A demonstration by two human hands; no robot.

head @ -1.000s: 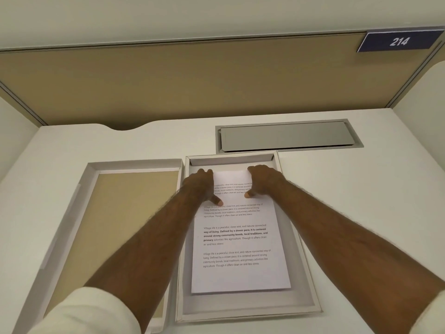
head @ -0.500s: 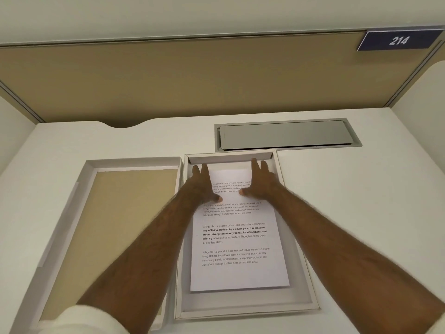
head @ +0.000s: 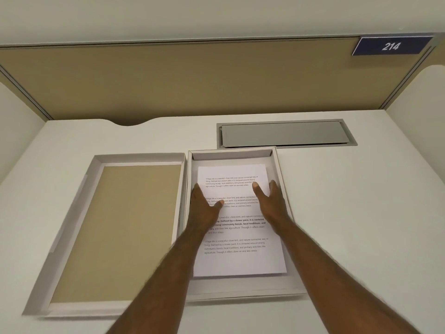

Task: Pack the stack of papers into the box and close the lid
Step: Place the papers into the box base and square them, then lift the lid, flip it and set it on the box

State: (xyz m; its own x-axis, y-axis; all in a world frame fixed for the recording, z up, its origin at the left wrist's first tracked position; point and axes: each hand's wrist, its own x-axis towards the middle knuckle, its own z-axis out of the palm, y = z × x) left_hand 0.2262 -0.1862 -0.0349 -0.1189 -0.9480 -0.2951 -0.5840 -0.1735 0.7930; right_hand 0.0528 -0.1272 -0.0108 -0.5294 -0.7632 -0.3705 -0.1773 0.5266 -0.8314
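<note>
Hands (head: 204, 207) (head: 272, 202) drawn back down papers (head: 237, 259), now at side edges, fingers spread, nothing gripped

Single head-worn view, facing forward and down, close above desk (head: 349, 213)

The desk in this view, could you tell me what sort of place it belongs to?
Probably an office cubicle: a tan partition panel behind the white desk, a numbered plate reading 214, and a grey cable hatch.

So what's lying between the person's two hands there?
In the head view, only the printed top sheet of the papers lies between the left hand and right hand, inside the box.
</note>
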